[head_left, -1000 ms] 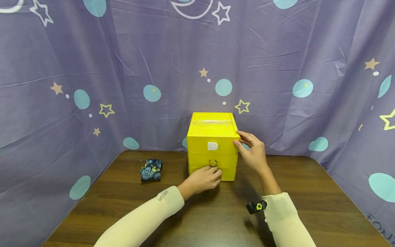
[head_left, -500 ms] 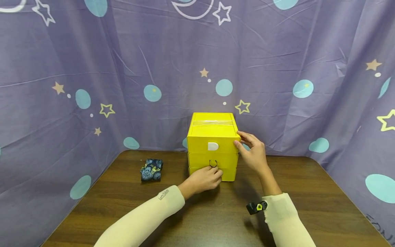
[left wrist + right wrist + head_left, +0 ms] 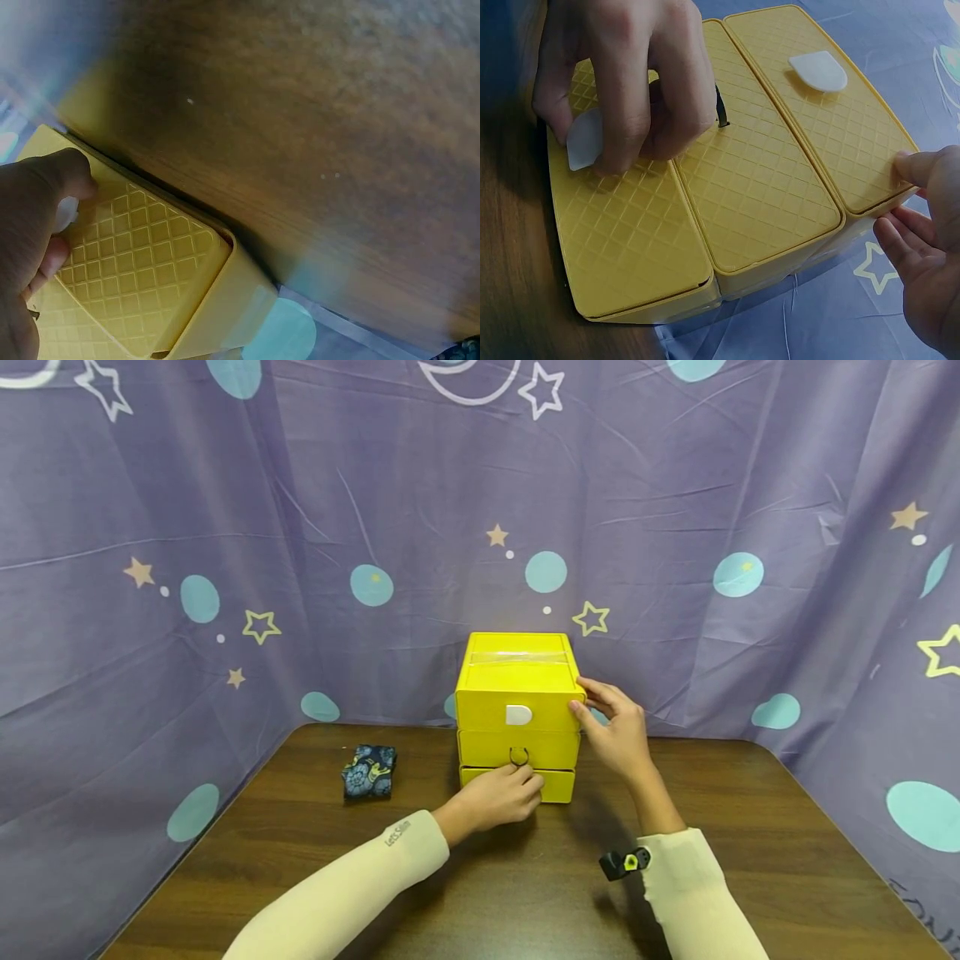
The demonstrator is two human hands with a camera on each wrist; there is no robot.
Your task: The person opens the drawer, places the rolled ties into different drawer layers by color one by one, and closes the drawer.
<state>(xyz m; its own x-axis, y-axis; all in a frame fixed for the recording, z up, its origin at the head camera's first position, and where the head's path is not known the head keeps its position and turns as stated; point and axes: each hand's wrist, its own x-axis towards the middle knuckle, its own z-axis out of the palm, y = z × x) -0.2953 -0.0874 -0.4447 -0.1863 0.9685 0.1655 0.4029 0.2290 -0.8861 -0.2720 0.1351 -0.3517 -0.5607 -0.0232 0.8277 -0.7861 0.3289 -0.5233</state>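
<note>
A small yellow drawer cabinet (image 3: 517, 675) stands at the back of the table, with three drawers one above another. My left hand (image 3: 498, 795) is at the bottom drawer (image 3: 558, 787), whose front sticks out slightly. In the right wrist view, its fingers pinch that drawer's white tab handle (image 3: 583, 141). The middle drawer (image 3: 757, 187) has a dark ring pull, and the top one carries a white tab (image 3: 821, 71). My right hand (image 3: 618, 731) holds the cabinet's upper right edge, thumb on the front, fingers along the side.
A folded dark blue patterned cloth (image 3: 369, 771) lies left of the cabinet on the brown wooden table (image 3: 697, 827). Close behind hangs a purple curtain (image 3: 645, 543) with stars and moons. A black device (image 3: 624, 863) sits at my right wrist.
The bottom drawer has come forward a little, showing a dark gap above its front. My left hand keeps its hold there, and the right hand stays in place.
</note>
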